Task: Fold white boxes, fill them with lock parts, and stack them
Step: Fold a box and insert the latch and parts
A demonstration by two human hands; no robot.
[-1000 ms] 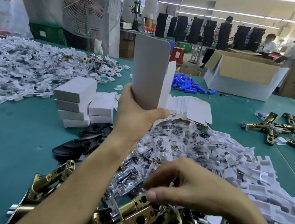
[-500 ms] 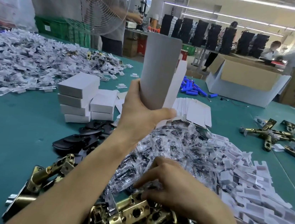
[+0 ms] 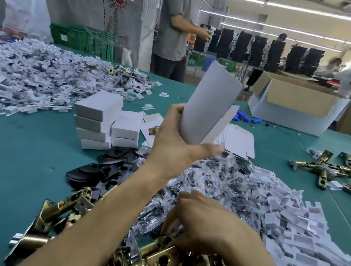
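Box [image 3: 211,102], white, open-ended, upright in left hand [image 3: 175,146] grip, contents unseen. Right hand [image 3: 201,222] curled into near parts pile [image 3: 219,182]; grasp unclear.

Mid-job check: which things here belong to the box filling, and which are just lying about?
Job: white box in left hand, right hand at the brass latches, clear bagged parts, flat box blanks, stacked boxes, black plates.
Lying about: fan, plastic bag, green crate, cardboard carton, blue tubes.
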